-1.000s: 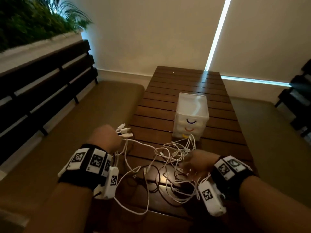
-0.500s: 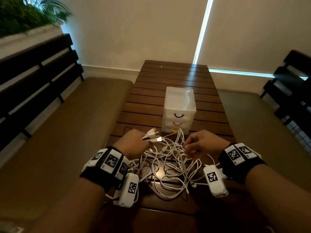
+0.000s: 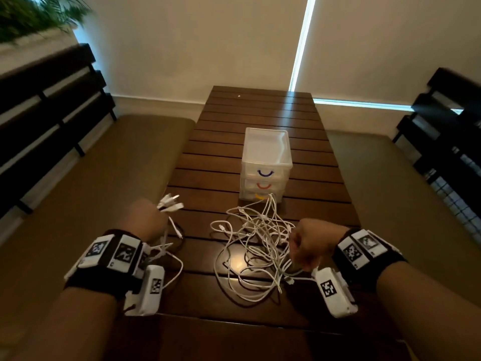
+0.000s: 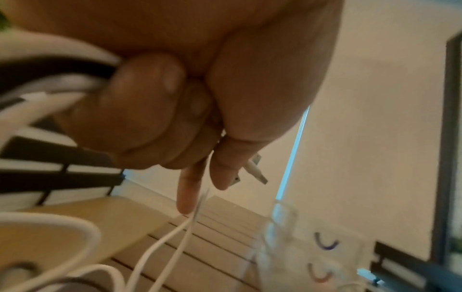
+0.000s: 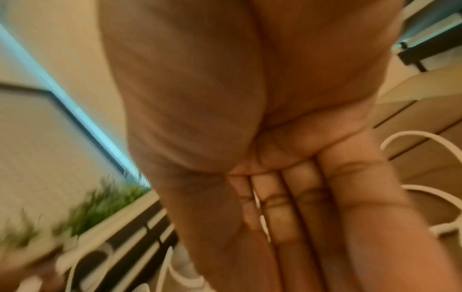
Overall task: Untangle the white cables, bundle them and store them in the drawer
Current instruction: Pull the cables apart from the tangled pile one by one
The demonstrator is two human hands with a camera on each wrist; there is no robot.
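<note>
White cables (image 3: 256, 241) lie tangled on the tabletop (image 3: 260, 121) between both hands; right hand (image 3: 309, 242) touches them (grip unclear), left hand (image 3: 145, 220) clutches plug ends (image 3: 170, 203), drawer unit (image 3: 265, 165) just beyond.

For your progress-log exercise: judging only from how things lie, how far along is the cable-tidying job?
Early. Done: the left hand grips several plug ends gathered together. In hand: the right hand is at the edge of the tangled cables on the table; whether it holds one is unclear. Left: untangling, bundling, storing; the drawer unit looks shut.
</note>
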